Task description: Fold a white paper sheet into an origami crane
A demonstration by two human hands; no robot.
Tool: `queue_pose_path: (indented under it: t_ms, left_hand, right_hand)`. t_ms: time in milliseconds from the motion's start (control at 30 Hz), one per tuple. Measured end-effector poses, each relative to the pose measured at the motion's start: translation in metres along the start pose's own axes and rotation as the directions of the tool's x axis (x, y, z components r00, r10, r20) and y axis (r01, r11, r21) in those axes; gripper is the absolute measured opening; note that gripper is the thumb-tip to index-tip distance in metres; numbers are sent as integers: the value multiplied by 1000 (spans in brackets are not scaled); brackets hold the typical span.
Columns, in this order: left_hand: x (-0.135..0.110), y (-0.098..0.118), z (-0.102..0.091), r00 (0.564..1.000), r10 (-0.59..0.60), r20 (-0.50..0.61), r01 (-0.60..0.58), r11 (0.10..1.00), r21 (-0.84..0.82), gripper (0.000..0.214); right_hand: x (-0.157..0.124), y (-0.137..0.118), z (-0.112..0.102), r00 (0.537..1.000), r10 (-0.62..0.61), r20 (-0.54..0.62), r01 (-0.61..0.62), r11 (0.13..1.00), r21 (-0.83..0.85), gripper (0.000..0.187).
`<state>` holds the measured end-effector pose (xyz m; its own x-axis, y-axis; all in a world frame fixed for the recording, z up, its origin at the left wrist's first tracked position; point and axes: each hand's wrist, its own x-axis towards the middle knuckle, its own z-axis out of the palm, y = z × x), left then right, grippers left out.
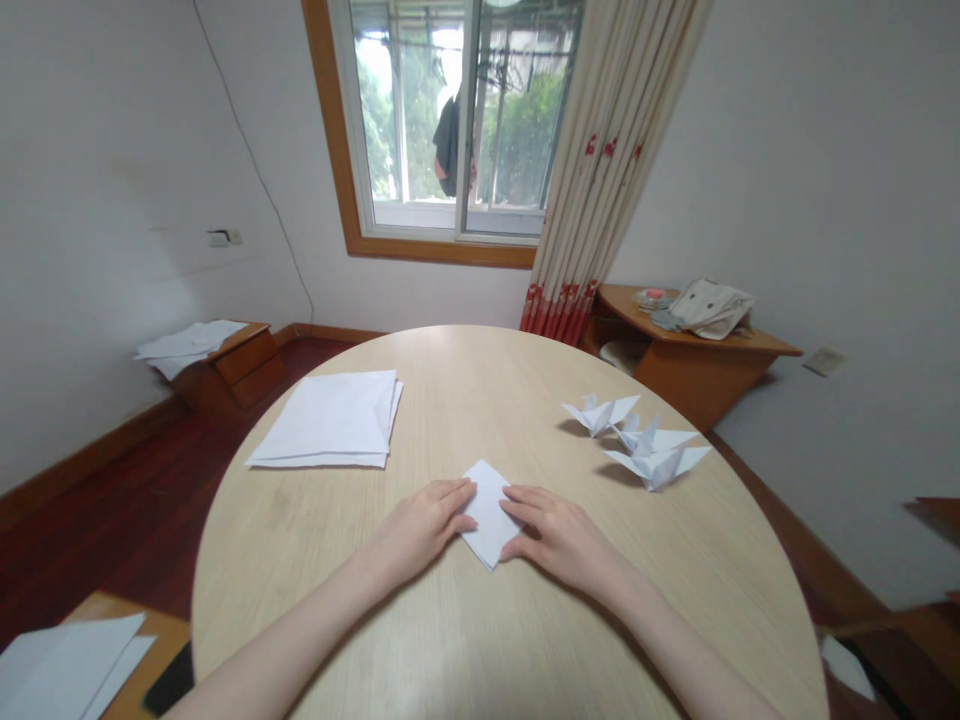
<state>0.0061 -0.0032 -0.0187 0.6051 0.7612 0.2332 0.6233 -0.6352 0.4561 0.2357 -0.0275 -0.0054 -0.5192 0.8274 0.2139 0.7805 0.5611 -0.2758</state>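
Your left hand (429, 518) and right hand (556, 528) are both unclenched, thumbs apart from fingers, their tips resting on opposite sides of a folded paper diamond (487, 515), well in from the round table's (465, 650) left and right edges. White paper sheets (330, 415) lie stacked toward the left edge; what look like origami cranes (654, 470) stand near the right edge.

One head-worn view, facing forward and down over a round bench (465, 640).
It looks from above the bench's near side, close enough that the forearms (322, 625) enter from the lower edge and the fingers (525, 494) fall below centre; past the far rim it reaches the window (506, 150), with walls (825, 150) on either side.
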Motion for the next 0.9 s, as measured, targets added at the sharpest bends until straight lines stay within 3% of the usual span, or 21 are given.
queue_pose_path:
  t_ms: [133, 267, 367, 567, 900]
  left_hand:
    - [1, 5, -8, 997, 3, 75, -4, 1000, 8, 55]
    - [1, 7, -12, 996, 33, 83, -35, 999, 28, 75]
    - [1, 9, -14, 996, 50, 77, -54, 997, 52, 77]
    - [0, 8, -13, 994, 89, 63, -93, 994, 58, 84]
    - [0, 10, -14, 992, 122, 38, -123, 992, 34, 89]
  right_hand:
    - [1, -1, -2, 1000, 3, 12, -3, 1000, 24, 48]
    - [0, -1, -2, 1000, -8, -13, 8, 1000, 4, 40]
    - [-1, 0, -1, 999, -28, -35, 28, 1000, -7, 37]
    - [-2, 1, 3, 995, -78, -63, 76, 997, -33, 54]
    - [-2, 0, -2, 994, -93, -59, 92, 996, -19, 35]
